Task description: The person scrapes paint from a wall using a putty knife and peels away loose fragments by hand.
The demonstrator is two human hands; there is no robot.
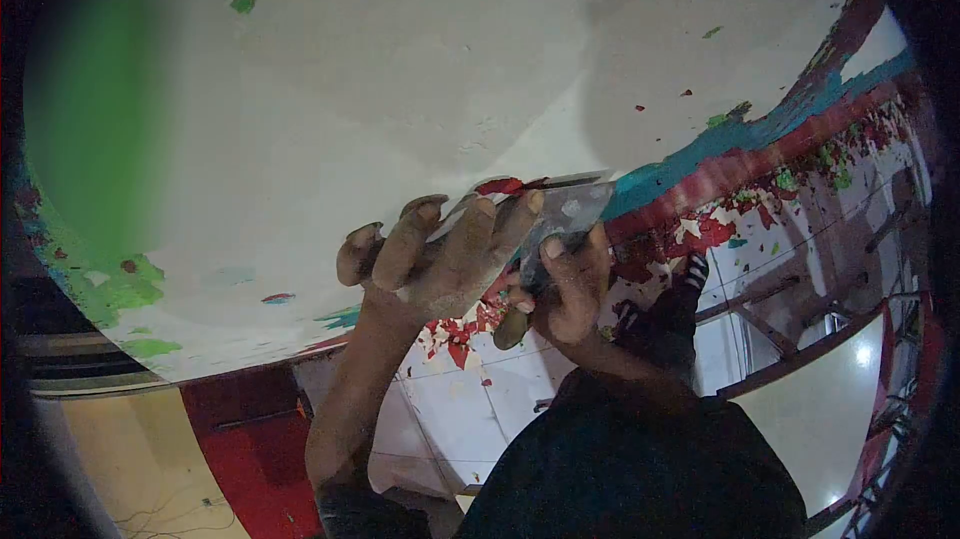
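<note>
A paint scraper (580,207) with a wide grey metal blade lies against the pale painted wall (400,69), its edge meeting the surface. My right hand (575,289) grips it low down, thumb on the blade, with the handle end (511,330) showing below. From the left, my left hand (445,249) presses its bent, slightly spread fingers over the blade and along the wall; its thumb is hidden. A red and white paint flake (500,186) curls up at the blade's edge by the left fingertips.
Blue paint (680,164) and a dark red band (700,184) run along the wall's lower right. Loose paint chips (460,339) litter the tiled floor (450,389). Green paint (100,109) covers the far left. A pale tabletop (815,429) stands lower right, behind me.
</note>
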